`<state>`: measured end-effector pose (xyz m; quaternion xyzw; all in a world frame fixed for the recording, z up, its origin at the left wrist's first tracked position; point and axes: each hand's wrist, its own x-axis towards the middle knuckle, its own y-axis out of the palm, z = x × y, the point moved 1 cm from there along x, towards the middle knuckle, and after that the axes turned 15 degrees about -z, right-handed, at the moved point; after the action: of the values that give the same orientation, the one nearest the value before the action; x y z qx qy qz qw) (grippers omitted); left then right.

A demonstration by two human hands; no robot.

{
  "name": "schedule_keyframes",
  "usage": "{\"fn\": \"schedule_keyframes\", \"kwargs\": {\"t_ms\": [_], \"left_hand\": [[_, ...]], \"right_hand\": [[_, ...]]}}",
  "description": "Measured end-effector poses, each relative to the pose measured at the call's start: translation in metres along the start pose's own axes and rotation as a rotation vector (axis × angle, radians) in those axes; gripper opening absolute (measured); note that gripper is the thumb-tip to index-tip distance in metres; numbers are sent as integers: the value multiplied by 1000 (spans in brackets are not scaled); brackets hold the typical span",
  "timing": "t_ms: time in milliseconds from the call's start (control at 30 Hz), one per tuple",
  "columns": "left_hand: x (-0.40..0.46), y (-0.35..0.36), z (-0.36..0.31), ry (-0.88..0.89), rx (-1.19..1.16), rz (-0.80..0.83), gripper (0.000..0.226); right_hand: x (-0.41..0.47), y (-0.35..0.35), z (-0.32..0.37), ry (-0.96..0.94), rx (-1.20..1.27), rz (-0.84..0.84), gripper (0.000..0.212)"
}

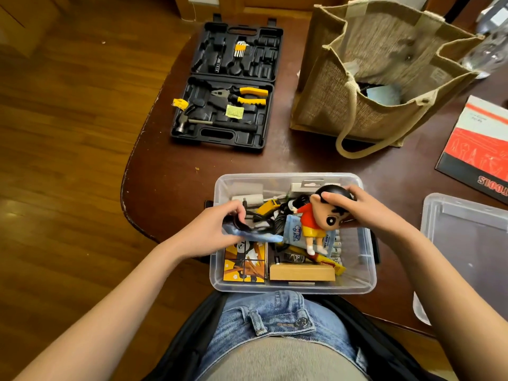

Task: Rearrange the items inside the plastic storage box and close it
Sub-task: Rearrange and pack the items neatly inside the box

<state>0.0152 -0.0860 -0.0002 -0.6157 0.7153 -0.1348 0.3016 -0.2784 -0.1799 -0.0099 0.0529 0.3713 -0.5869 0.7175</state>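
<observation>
A clear plastic storage box (365, 276) sits open at the table's near edge, full of small items. My right hand (365, 213) grips the head of a cartoon boy figure (316, 224) in a red shirt and yellow shorts, held over the box's right half. Over the left side, my left hand (217, 229) is closed on a flat blue packet (255, 237) tangled with black cables. Inside lie an orange picture box (244, 264), a wooden block (302, 272), batteries (336, 247) and a yellow tube. The clear lid (467, 243) rests to the right of the box.
An open black tool case (228, 86) with yellow-handled pliers and a hammer lies at the far left of the dark wooden table (170, 174). A jute tote bag (371, 78) stands at the back. A red and black booklet (478, 149) lies on the right.
</observation>
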Motion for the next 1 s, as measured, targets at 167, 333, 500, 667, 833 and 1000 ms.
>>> {"fn": "schedule_keyframes", "kwargs": {"t_ms": [167, 333, 500, 667, 833, 1000], "left_hand": [[-10, 9, -5, 99, -26, 114, 26], [-22, 15, 4, 51, 31, 242, 25], [-23, 24, 7, 48, 96, 88, 19], [-18, 26, 1, 30, 99, 27, 30], [-17, 19, -1, 5, 5, 30, 32], [-22, 15, 1, -10, -36, 88, 15]], "right_hand": [[0, 5, -4, -1, -15, -2, 58], [-3, 8, 0, -35, -59, -14, 80], [-9, 0, 5, -157, -320, 103, 83], [-17, 2, 8, -259, -841, 304, 64], [-17, 7, 24, -223, -1127, 306, 53], [-11, 47, 42, -415, -916, 145, 39]]}}
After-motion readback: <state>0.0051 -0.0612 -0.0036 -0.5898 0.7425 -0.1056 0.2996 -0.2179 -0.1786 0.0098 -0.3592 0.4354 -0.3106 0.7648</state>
